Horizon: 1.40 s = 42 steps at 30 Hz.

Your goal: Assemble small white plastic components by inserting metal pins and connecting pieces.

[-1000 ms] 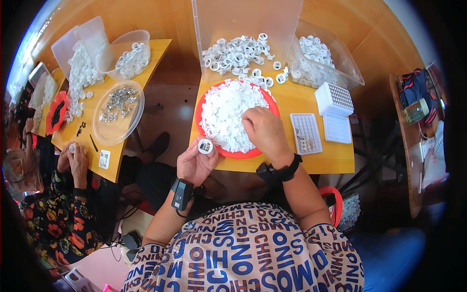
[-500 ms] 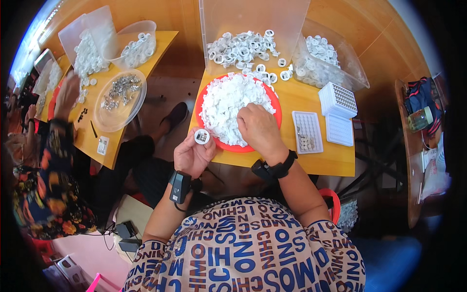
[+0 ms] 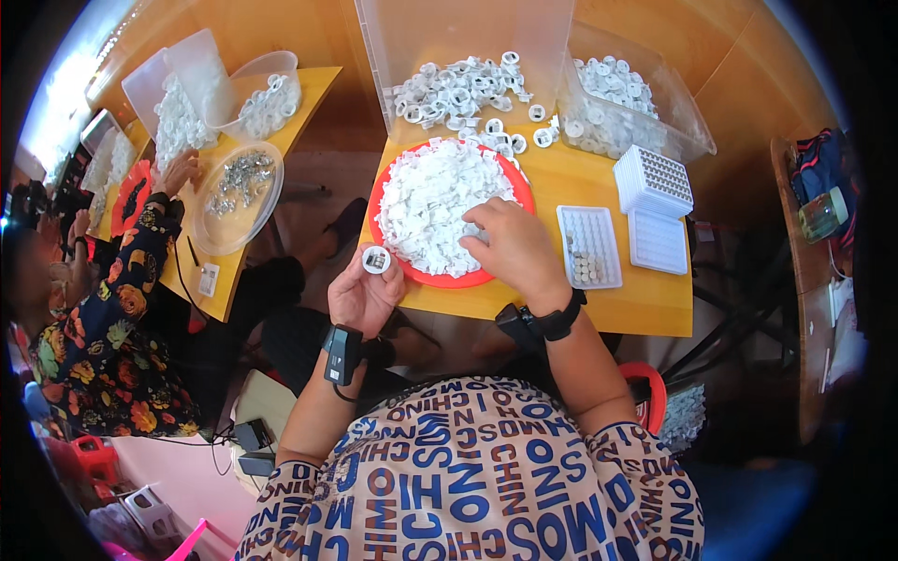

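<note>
My left hand [image 3: 367,297] is closed around a small round white plastic casing [image 3: 376,260], its open face up, with dark and metallic bits inside. It stays beside the lower left rim of a red round tray [image 3: 378,217]. Heaped in that tray are small white plastic pieces [image 3: 435,201]. Over the heap's right side, my right hand [image 3: 516,248] reaches down, its thumb and index finger apart at the pieces. Nothing shows between those fingertips.
Round white casings [image 3: 463,93] spill from a tipped clear bin [image 3: 374,65]; another clear bin [image 3: 645,140] holds more. White slotted trays [image 3: 655,182] are stacked at right, near one holding round discs [image 3: 587,269]. At left, a co-worker's hand [image 3: 178,173] is beside a tub lid of metal parts [image 3: 241,182].
My right hand has shifted slightly right, and its thumb and index finger have parted. My left hand still holds the casing. The co-worker's arm has moved toward the lid of metal parts.
</note>
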Tool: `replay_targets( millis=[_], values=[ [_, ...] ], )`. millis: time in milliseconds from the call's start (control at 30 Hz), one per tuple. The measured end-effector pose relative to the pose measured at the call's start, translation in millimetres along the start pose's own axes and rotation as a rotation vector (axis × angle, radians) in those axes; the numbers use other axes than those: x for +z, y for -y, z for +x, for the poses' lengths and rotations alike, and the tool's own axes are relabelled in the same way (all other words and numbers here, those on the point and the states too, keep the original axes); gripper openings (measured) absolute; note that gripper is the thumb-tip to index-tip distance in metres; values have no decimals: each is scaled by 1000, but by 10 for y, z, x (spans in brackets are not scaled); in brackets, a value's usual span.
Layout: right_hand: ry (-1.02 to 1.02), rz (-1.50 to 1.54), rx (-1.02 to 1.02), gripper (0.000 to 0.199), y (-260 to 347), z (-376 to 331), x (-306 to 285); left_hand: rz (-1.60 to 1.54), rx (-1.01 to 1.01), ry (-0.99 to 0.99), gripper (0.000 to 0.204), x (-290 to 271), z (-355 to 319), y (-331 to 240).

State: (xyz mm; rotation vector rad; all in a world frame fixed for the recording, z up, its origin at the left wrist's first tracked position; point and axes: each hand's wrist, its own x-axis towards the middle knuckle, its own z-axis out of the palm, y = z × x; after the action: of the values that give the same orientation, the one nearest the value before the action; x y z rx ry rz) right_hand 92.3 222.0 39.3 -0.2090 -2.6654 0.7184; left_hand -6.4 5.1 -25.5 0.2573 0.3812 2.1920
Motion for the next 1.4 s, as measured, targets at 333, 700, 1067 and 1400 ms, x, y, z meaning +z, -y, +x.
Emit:
replay_targets(
  millis=[333,700,1067,1400],
  values=[
    [-41,78,46,12,-61,45,152,68,31,-94,21,27,-20,20],
    [16,882,260,16,-219,51,171,96,57,-91,20,21,-24,35],
    [76,1256,284,17,79,-66,-10,23,-95,-1,23,425,25,96],
    [-50,1200,225,14,425,-162,-75,9,-172,26,22,591,104,195]
  ],
)
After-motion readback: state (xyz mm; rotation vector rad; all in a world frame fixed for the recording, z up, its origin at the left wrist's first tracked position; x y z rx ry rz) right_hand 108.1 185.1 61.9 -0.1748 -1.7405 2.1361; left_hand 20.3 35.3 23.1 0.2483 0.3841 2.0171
